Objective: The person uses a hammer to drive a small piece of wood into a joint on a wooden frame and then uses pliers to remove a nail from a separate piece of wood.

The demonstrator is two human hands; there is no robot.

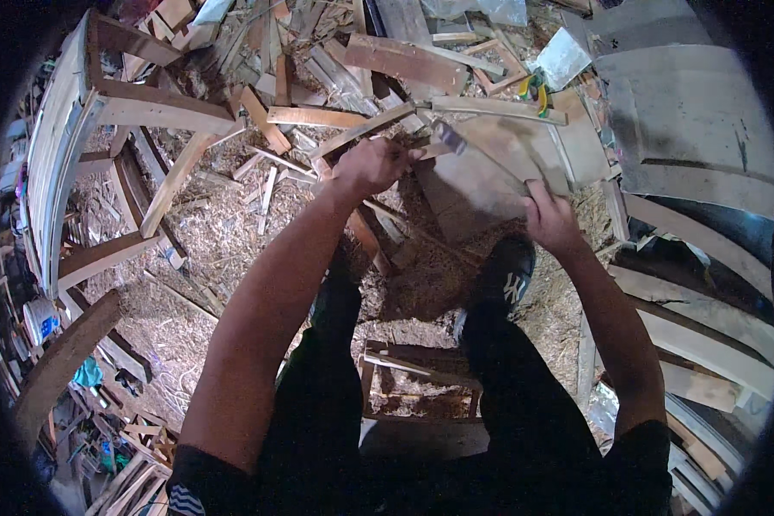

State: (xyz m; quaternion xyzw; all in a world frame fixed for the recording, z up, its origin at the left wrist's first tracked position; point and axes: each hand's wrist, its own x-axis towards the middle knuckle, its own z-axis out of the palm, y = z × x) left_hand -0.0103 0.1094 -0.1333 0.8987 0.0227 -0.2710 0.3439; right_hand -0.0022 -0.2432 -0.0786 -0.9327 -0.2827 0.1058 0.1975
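My left hand (371, 163) is curled closed around a small wooden piece (430, 150) at the middle of the view. My right hand (550, 215) grips the handle of a hammer (499, 165), whose blurred metal head points up and left, near that piece. A pale board (456, 198) lies below both, between my hands. Just beyond, a long batten (482, 106) crosses another pale board, and a tool with yellow and green handles (533, 95) rests by it.
Scrap wood (404, 64) and shavings cover the floor around my feet. A curved wooden frame (129, 112) stands at the left. Curved slats (705, 327) and dark-edged panels (688, 120) lie at the right. A low wooden box-like piece (417, 378) sits between my legs.
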